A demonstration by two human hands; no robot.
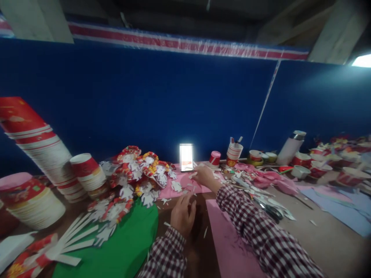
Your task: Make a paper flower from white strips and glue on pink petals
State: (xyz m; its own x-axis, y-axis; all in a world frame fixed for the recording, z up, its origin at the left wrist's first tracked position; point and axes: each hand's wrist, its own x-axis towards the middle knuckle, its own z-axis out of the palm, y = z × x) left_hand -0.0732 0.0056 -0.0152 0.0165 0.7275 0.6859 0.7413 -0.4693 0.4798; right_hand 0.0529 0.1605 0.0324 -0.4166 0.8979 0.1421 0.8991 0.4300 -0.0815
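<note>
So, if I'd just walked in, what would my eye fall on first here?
Probably the glowing white screen in the middle, in front of the blue wall, with the right hand close beside it. Next, perhaps the tall stack of red-and-white cups at far left, and the bright green sheet left of the left hand.

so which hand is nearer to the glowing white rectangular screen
Right. The right hand is beside the screen, at its lower right; the left hand is farther off, nearer the wearer.
</note>
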